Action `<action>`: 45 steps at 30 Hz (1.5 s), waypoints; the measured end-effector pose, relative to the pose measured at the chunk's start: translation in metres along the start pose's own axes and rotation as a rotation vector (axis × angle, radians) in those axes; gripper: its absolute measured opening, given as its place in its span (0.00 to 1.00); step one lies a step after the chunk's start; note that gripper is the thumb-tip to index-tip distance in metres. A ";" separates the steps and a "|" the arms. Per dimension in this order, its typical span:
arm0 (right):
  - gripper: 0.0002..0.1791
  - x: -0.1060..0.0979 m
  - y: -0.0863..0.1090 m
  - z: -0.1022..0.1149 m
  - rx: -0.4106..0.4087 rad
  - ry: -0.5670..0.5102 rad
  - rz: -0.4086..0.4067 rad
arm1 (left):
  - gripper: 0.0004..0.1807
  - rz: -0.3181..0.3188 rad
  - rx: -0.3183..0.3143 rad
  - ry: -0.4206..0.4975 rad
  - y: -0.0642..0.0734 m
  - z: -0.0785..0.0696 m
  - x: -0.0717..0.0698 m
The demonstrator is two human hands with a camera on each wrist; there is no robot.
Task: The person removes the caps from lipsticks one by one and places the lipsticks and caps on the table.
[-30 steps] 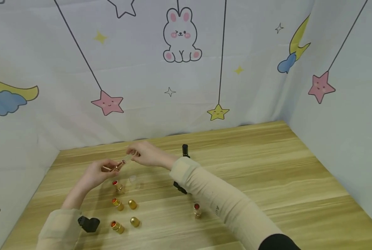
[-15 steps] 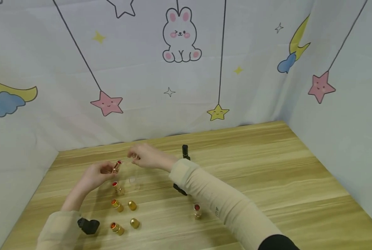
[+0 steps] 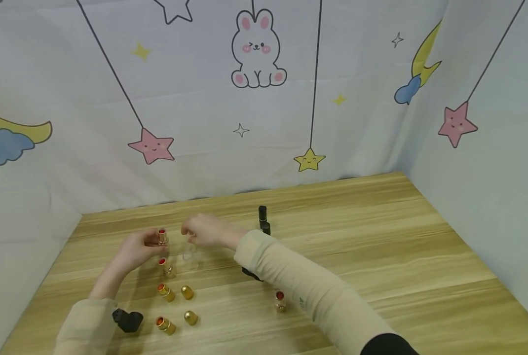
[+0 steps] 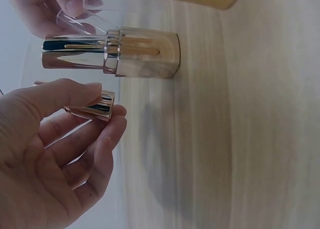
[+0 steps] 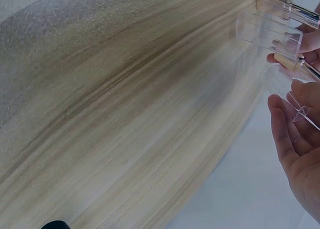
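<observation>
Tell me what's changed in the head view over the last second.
The lipstick in the left hand has swung from tilted to nearly upright, shifting slightly left. The right hand, pinching the clear cap, has moved down and nearer the person. Neither has visibly let go. The standing lipsticks and gold caps stayed put.

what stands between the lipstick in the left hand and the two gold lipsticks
In the head view, one red-tipped lipstick stands between the held lipstick and the gold lipsticks.
</observation>
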State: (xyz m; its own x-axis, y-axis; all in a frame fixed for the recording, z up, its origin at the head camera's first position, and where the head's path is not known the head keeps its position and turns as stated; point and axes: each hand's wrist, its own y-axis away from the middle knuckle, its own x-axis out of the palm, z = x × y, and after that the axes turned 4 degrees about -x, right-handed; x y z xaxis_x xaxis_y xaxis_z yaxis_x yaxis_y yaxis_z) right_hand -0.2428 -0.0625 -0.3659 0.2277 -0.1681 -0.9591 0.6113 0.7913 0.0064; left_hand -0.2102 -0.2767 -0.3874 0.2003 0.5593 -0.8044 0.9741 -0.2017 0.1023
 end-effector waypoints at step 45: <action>0.13 0.016 -0.015 0.012 -0.034 0.073 0.026 | 0.09 0.005 0.064 0.020 -0.009 0.011 0.013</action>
State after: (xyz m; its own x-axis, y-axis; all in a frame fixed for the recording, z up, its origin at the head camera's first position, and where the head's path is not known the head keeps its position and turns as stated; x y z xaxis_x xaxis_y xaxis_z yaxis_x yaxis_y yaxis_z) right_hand -0.2392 -0.0843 -0.3778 0.1863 -0.1050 -0.9769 0.5794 0.8147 0.0230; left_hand -0.2175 -0.2768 -0.4051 0.2082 0.5736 -0.7922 0.9645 -0.2551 0.0688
